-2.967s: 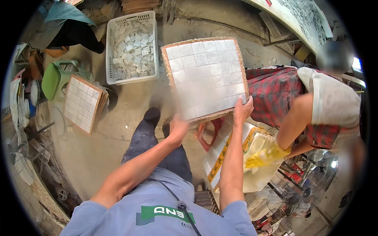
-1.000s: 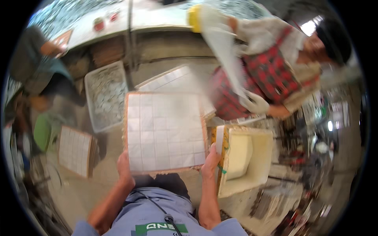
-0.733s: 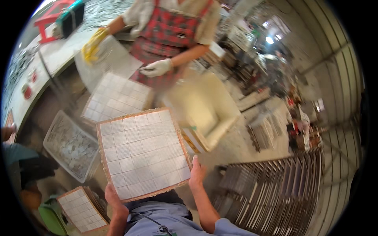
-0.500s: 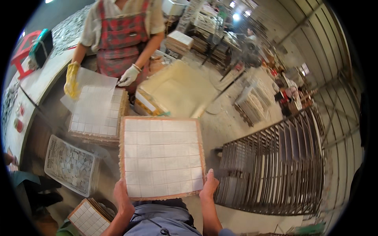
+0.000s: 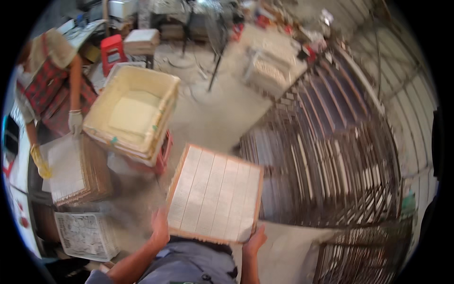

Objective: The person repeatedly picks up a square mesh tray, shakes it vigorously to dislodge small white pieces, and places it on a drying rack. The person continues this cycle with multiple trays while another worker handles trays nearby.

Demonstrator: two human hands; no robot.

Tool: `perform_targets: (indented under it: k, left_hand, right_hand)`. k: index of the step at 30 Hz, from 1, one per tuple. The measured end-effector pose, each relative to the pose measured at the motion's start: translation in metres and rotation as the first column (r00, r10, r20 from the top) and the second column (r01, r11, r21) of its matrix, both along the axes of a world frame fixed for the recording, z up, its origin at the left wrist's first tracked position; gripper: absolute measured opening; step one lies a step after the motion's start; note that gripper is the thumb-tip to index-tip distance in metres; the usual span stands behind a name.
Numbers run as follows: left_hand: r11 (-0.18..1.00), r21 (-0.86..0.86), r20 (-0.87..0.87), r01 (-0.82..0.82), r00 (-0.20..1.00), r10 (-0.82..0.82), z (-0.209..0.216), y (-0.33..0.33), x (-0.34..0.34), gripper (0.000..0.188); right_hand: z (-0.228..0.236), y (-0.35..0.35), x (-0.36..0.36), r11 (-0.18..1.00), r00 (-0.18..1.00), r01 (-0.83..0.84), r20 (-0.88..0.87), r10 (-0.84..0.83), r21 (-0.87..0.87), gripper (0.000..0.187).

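In front of my waist I hold a square tray of white tiles (image 5: 213, 195), its thin orange-brown edge showing all around. Long parallel lines divide its pale surface into strips. My left hand (image 5: 161, 228) grips the near left corner and my right hand (image 5: 255, 240) the near right corner. The thumbs lie along the sides; the other fingers are mostly hidden beneath. The tray hangs free, tilted a little, with the blurred metal rack (image 5: 326, 173) beyond its right side.
A co-worker in a checked apron (image 5: 61, 97) and gloves handles a stack of similar trays (image 5: 92, 182) at left. A yellowish tub (image 5: 142, 78) stands ahead on a red stool (image 5: 163, 154). A white basket of tile pieces (image 5: 64, 234) sits lower left. Another rack (image 5: 364, 255) stands lower right.
My view has turned right, so the co-worker, tub and basket now sit further left and the rack looms closer. The tray has turned clockwise in view, still in both hands.
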State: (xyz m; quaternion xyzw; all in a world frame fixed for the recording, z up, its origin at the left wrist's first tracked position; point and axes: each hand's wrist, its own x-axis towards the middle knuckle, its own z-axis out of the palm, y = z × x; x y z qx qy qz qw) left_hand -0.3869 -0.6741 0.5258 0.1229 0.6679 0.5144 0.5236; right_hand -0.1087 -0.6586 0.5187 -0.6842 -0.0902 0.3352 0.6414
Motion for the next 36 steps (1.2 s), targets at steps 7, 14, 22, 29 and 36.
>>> perform_targets:
  k: [7,14,22,29,36]
  left_hand:
    - [0.986,-0.022,-0.144,0.165,0.976,-0.166,-0.003,0.087,0.054,0.043]
    - [0.913,-0.168,-0.288,0.373,0.867,-0.407,-0.035,0.151,0.062,0.040]
    - [0.684,-0.379,-0.418,0.623,0.544,-0.728,-0.078,0.235,0.114,0.044]
    - [0.481,-0.341,-0.445,0.808,0.312,-0.840,-0.167,0.259,0.171,0.044]
    - [0.562,-0.229,-0.239,0.795,0.514,-0.824,-0.258,0.270,0.228,0.038]
  right_hand:
    - [-0.033,0.018,0.040,0.948,0.994,0.109,0.008,-0.112,-0.297,0.043]
    - [-0.063,0.024,0.023,0.865,0.929,0.322,-0.047,-0.367,-0.385,0.043]
    - [-0.119,0.019,0.003,0.630,0.691,0.622,-0.052,-0.721,-0.465,0.043]
    - [-0.186,0.003,0.015,0.504,0.604,0.704,0.050,-0.795,-0.501,0.043]
    - [-0.261,0.009,0.068,0.489,0.521,0.811,0.016,-0.853,-0.321,0.041]
